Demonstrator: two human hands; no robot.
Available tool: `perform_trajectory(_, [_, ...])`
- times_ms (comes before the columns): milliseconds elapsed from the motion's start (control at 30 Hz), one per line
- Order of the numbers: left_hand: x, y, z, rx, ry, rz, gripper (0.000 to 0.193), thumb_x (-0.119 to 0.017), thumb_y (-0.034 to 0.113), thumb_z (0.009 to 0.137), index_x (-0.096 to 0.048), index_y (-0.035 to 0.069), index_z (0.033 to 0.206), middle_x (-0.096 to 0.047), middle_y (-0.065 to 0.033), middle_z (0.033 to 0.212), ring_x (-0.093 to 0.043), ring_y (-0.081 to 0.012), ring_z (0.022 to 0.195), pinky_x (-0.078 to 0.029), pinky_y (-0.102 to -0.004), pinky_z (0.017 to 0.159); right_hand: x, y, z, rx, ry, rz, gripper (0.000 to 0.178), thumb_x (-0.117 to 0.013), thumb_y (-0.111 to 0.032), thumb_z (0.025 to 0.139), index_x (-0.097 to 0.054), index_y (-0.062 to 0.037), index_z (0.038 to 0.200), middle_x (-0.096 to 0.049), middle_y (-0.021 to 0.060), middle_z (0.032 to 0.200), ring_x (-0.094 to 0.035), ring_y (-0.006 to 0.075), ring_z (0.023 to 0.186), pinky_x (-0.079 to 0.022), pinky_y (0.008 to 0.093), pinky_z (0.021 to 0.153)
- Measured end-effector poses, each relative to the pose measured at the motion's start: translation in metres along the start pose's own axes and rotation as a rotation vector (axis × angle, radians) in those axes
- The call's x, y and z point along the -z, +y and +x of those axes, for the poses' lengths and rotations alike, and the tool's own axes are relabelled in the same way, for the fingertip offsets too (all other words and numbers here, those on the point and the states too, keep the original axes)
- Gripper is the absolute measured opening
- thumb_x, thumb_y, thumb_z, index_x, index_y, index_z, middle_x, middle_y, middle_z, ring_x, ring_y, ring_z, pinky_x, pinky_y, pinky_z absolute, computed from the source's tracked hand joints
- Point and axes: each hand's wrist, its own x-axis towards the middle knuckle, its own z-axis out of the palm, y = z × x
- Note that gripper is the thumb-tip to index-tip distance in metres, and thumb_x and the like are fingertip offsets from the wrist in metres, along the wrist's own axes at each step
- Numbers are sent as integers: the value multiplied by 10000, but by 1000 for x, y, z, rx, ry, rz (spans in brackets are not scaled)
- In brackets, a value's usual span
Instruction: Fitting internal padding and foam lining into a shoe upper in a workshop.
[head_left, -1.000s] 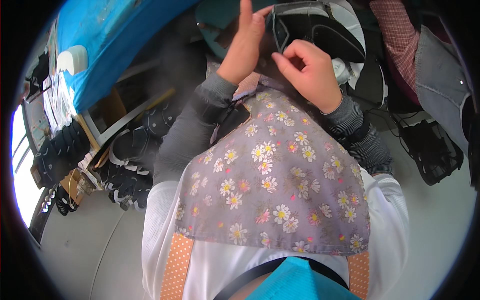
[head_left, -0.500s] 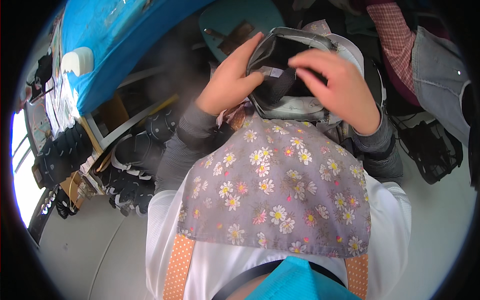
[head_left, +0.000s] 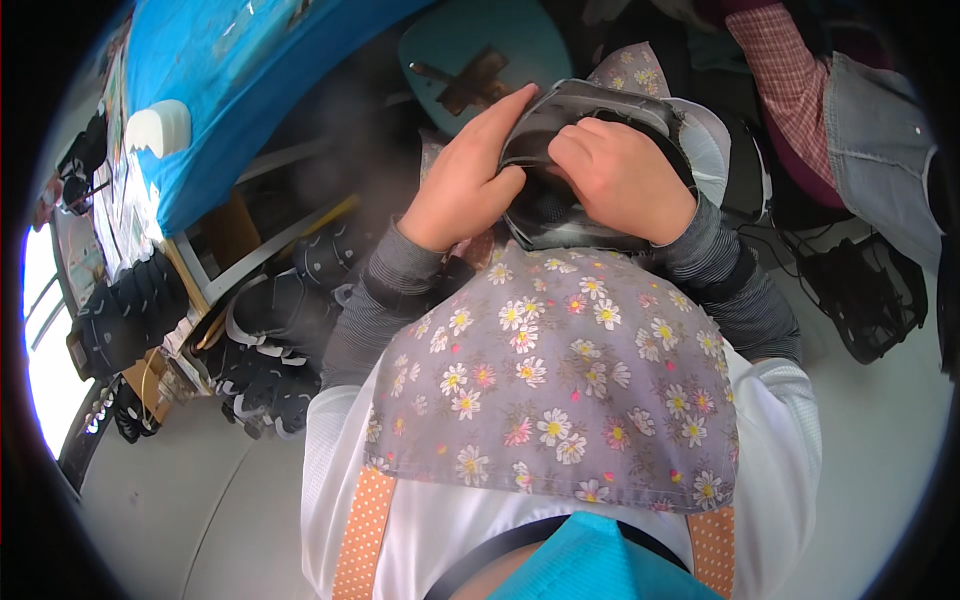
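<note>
A black shoe upper (head_left: 575, 235) with a mesh lining and a grey edge lies across my lap, its opening facing up. Along its left edge my left hand (head_left: 462, 185) grips the rim, thumb inside and fingers along the outer side. My right hand (head_left: 625, 178) is closed over the opening, its fingers curled down onto the upper; the fingertips are hidden. Beyond the right wrist shows a white, curved piece (head_left: 708, 150). A grey floral apron (head_left: 560, 370) covers my front.
A teal stool (head_left: 525, 35) with brown strips on it stands ahead. At left are a blue-covered table (head_left: 225, 110), a white block (head_left: 160, 128) and stacked dark shoe parts (head_left: 270, 370). A co-worker's checked sleeve (head_left: 785, 75) is at upper right; a black basket-like object (head_left: 865, 300) lies on the floor.
My right hand has moved left and closed down over the opening, covering more of the inside. The upper has tilted and its far edge sits lower. My left hand keeps its hold.
</note>
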Motion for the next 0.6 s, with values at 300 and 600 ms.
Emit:
perform_trajectory(300, [5, 3, 1, 30, -79, -96, 735, -429, -4, 710, -347, 28, 1440, -464, -217, 1382, -444, -328, 1292, -315, -343, 1079, 11, -18, 1, -81, 30, 148, 114, -611, -125, 813, -527, -49, 824, -573, 100, 734, -606, 276, 713, -492, 382, 614])
perform_trajectory(600, [8, 9, 2, -102, -85, 102, 620, -474, 81, 810, -374, 24, 1420, -483, -229, 1353, -485, -363, 1231, -368, -379, 1044, 1, -4, 6, -145, 243, 54, 178, -679, -176, 820, -541, -65, 805, -593, 67, 732, -610, 235, 677, -485, 332, 570])
